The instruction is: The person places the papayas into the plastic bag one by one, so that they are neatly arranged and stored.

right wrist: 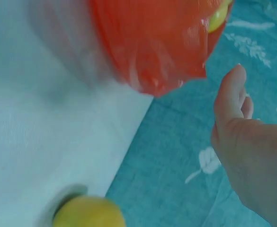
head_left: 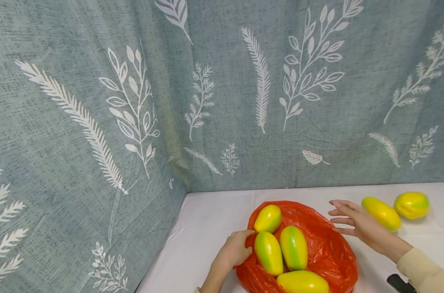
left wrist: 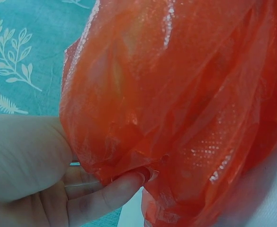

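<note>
Lower centre: left hand [head_left: 233, 250] pinches left edge of red plastic bag [head_left: 328, 240]; best held steady, mouth wide. Lower right: right hand [head_left: 359, 223] empty, fingers extended, near papaya [head_left: 381, 213].

Grey-green fabric drapes [head_left: 229, 101] printed with white leafy sprigs [head_left: 263, 81] hang behind and left of a white-covered table [head_left: 200, 219], meeting near its far-left corner; light is even.

Red plastic bag [head_left: 333, 248]: mouth open upward; contains four oblong yellow-green fruits [head_left: 268, 253]. Two similar fruits [head_left: 383, 214] lie far right, outside the bag.
</note>
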{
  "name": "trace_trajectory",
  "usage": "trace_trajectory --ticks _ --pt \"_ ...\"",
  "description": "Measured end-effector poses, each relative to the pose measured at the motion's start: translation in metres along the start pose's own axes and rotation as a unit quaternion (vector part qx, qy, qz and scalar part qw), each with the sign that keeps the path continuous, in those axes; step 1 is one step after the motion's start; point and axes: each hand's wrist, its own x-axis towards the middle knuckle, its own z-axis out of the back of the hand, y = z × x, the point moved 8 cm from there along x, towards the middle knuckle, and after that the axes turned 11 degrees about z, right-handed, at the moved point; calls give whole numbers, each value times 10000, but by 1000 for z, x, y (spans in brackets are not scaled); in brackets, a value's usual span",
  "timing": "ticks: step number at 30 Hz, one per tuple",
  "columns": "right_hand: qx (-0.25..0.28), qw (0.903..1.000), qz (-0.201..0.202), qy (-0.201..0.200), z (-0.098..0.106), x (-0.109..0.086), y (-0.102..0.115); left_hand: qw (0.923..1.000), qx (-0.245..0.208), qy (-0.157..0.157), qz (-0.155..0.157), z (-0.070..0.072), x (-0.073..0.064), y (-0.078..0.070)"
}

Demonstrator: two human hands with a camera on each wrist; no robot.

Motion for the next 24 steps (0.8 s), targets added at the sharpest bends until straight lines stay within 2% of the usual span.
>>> trace_trajectory --ticks 6,14,20,24 --pt "43 9996 248 -135 20 -6 4 10000 3 43 6 0 0 1" --pt "339 9980 445 -286 46 -17 0 9999 -101 115 17 -2 0 3" --pt "759 9954 368 -464 68 -27 -8 9999 -80 104 -43 -2 1 4" --pt "573 9960 289 -620 80 -33 -13 9999 -75 99 -50 -3 0 5"
